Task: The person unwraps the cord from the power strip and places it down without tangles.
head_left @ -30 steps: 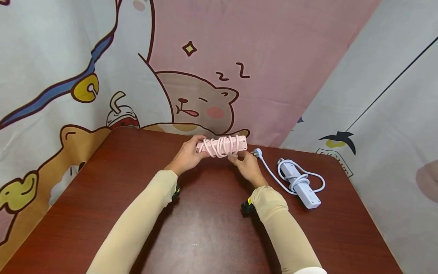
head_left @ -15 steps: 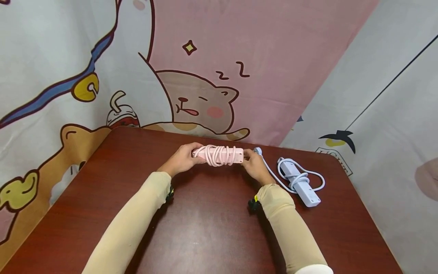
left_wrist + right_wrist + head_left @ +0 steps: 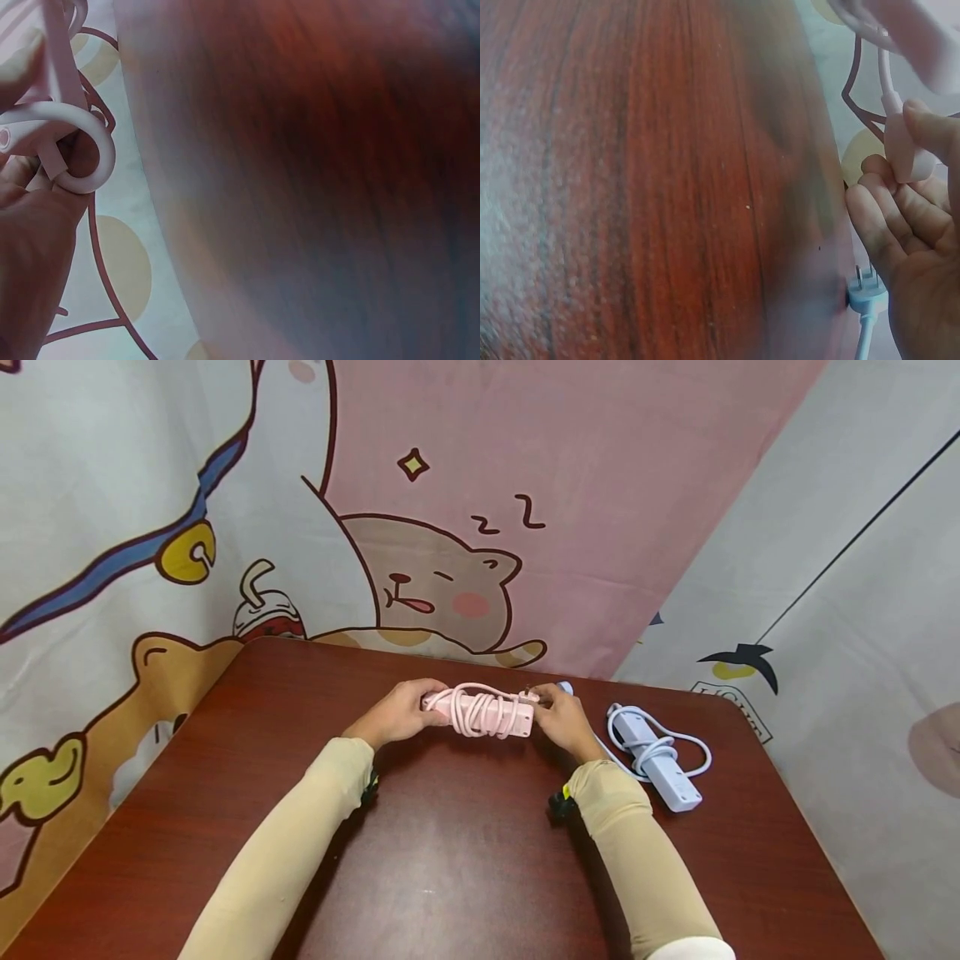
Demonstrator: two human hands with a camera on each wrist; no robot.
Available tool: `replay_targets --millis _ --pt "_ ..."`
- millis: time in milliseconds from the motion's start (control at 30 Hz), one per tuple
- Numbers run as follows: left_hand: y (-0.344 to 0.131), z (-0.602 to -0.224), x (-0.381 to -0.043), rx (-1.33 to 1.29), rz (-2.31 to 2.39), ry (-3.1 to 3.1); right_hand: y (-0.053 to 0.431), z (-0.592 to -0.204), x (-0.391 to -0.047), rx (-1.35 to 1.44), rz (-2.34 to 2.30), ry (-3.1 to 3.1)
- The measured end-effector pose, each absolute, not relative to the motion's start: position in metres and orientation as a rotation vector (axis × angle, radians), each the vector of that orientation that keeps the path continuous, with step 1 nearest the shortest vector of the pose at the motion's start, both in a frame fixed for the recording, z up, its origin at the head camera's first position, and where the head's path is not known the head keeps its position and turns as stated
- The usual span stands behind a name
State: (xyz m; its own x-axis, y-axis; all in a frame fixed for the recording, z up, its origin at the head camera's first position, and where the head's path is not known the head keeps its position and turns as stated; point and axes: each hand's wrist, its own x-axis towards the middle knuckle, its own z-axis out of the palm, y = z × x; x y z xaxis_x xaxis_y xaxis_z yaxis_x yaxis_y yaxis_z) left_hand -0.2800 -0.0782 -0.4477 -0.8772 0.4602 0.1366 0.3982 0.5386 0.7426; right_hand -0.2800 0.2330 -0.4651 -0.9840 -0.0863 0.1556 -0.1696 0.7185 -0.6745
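Observation:
A pink power strip (image 3: 522, 722) with its pink cord (image 3: 474, 718) wound several times round it is held up over the back of the table. My left hand (image 3: 397, 710) grips its left end. In the left wrist view the thumb lies along the strip (image 3: 66, 71), beside a curled loop of cord (image 3: 105, 154). Off the strip's right end, my right hand (image 3: 564, 720) pinches the pink plug (image 3: 909, 148) between thumb and fingers. A length of cord runs from that plug back to the strip. The plug's prongs are hidden.
To the right on the dark red wooden table (image 3: 427, 860) lies a pale blue-white power strip (image 3: 670, 783), its cord looped loosely round it. Its plug (image 3: 867, 298) lies close to my right hand. A cartoon-printed cloth (image 3: 600, 527) hangs behind the table.
The pink power strip has come down in the head view, nearer to me. My right hand has shifted right, from under the strip to its plug, which now stands off the strip's end.

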Motion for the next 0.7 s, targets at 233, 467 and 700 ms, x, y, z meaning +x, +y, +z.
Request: replay_targets --millis 233,467,700 --pt "-0.075 -0.449 -0.28 0.769 1.242 2.701 0.235 -0.456 -0.28 0.2 1.083 -2.781" --pt "-0.074 -0.45 -0.278 0.802 1.248 2.706 0.236 -0.444 -0.277 0.179 1.09 -2.756" --pt "-0.074 -0.449 -0.276 0.808 1.233 2.704 0.235 -0.434 -0.275 0.129 1.158 -2.719"
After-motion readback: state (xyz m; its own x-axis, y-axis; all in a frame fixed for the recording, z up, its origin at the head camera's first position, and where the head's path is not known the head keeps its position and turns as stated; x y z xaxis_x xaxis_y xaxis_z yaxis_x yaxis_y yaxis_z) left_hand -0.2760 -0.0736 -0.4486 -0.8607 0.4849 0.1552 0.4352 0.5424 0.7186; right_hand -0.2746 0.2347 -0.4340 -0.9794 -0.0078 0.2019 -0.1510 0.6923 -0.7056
